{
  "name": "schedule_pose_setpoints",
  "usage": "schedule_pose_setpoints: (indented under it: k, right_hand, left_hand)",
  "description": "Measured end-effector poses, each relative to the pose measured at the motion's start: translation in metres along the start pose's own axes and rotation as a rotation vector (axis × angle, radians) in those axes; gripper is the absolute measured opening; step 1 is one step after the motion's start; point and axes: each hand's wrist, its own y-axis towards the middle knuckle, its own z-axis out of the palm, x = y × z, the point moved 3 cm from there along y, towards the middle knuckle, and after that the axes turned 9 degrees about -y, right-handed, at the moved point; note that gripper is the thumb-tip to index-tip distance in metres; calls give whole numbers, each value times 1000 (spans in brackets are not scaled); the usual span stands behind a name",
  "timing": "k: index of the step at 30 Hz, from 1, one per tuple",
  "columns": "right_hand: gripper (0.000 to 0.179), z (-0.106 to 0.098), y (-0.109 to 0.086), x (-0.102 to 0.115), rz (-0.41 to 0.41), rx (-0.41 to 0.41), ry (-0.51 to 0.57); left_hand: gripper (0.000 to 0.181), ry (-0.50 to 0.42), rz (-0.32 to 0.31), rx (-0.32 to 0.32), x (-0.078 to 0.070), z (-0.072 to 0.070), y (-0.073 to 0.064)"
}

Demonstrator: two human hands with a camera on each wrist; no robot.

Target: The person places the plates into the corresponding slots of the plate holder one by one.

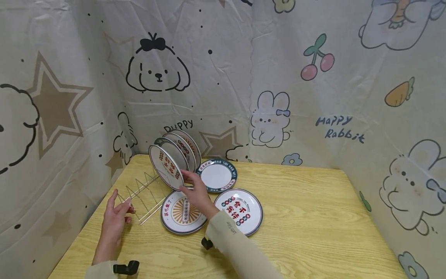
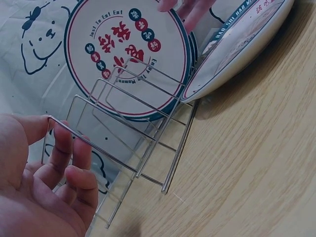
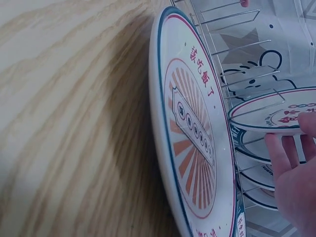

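Pinching the near end of the wire rack (image 1: 140, 188) with your left hand (image 1: 116, 213), you grip the front plate (image 1: 165, 167) in your right hand (image 1: 198, 193), thumb on the printed face, fingers behind. Hands are well apart, each clamped on its own thing.

Position: front plate stands on edge at the rack, tilted, ahead of three rear plates (image 1: 175, 151) standing in the far part. Cannot tell whether its lower rim is fully seated between the wires.

Risks, as judged:
1. Pivot. Your hold is at the right rim only, so the plate could swing in your fingers and its foot ride over a wire.
2. Rack shift. The frame looks light; a sideways push on the plate could drag or tip it if your left pinch loosens.
3. Knock. Leaning the plate too far back could strike the rear plates and chip a rim.
4. Drop. The sunburst plate (image 1: 184, 213) lies just beside the rack on the tabletop (image 1: 306, 217); an early release could land one on the other.
5. Brush. A low right sleeve (image 1: 230, 236) could nudge the red-lettered plate (image 1: 240, 211). The green-rimmed plate (image 1: 216, 175) lies beyond it.
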Motion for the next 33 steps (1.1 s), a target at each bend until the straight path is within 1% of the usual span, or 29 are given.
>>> schedule_pose_setpoints:
  k: [5, 8, 16, 19, 24, 27, 30, 33]
  right_hand:
    - [60, 4, 2, 2, 13, 3, -27]
    - [59, 6, 3, 3, 18, 0, -25]
    - [55, 16, 9, -2, 8, -45, -19]
    - [54, 19, 10, -2, 33, -52, -14]
    - [51, 23, 10, -2, 61, -89, -31]
    - [50, 23, 9, -3, 82, -103, -9]
    - [49, 23, 8, -4, 102, -96, 26]
    - [48, 23, 8, -4, 119, -80, 27]
  left_hand:
    - [86, 2, -1, -7, 0, 0, -1]
    - [86, -1, 0, -11, 0, 0, -1]
    - [87, -8, 7, -11, 1, -1, 0]
    - [86, -17, 7, -5, 1, 0, 1]
    - [86, -19, 13, -1, 2, 2, 0]
    - [85, -16, 19, -5, 2, 2, -1]
    - [85, -10, 21, -12, 2, 2, -1]
    - [85, -6, 16, -15, 1, 1, 0]
